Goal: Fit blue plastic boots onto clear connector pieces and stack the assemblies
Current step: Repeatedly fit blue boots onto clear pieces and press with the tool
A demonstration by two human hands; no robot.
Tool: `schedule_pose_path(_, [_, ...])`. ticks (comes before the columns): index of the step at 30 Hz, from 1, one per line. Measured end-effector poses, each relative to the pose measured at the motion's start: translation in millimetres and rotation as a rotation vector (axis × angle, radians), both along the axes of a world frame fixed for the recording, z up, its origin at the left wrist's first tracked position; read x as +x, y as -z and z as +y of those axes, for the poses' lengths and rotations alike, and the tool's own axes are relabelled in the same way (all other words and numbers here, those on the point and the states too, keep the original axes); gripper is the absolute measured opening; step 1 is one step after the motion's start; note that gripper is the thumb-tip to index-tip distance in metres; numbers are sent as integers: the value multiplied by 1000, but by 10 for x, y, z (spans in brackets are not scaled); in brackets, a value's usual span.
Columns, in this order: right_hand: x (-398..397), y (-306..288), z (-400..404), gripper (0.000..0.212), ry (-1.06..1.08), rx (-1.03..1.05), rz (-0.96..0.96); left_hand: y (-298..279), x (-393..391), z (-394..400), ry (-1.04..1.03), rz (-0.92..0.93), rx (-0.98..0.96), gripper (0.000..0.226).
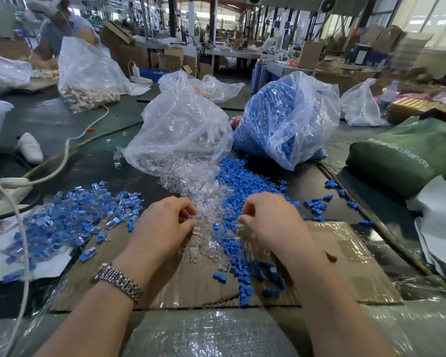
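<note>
Curling its fingers, each hand, left hand (pixel 162 222) and right hand (pixel 271 220), pinches among clear connector pieces (pixel 204 202).

Factory hall: workbenches (pixel 232 54), stacked cardboard boxes (pixel 386 37), probably daylit windows (pixel 422 14).

Green bag (pixel 407 155), white cable (pixel 62 161), cardboard sheet (pixel 345 253)

Between the left hand (pixel 162 222) and the right hand (pixel 271 220), clear connector pieces (pixel 204 202) are showing glassy and colourless. Blue boots (pixel 245 176) are lying bright blue beyond the right hand. Under both hands, brown cardboard (pixel 345 251) is showing. A silver watch (pixel 119 280) is shining on the left wrist. A green bag (pixel 407 153) is sitting far right.
</note>
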State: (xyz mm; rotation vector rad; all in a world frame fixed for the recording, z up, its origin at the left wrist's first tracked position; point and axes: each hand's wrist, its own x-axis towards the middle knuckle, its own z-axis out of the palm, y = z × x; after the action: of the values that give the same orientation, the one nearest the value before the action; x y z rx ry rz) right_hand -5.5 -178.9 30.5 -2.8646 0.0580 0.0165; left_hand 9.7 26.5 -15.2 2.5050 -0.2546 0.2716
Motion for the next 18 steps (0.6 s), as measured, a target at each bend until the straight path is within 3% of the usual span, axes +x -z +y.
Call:
schedule_pose_path(9, [62,141,132,13,-85,-95,31,23,47,2,-26,67,-95,17])
schedule_pose_path(15, [68,183,35,3,-55,17,-24,30,57,-17,-10,89,-55,19])
schedule_pose_path(18, [70,181,-2,8,-56,52,-42,15,44,-24,22,103,-31,19])
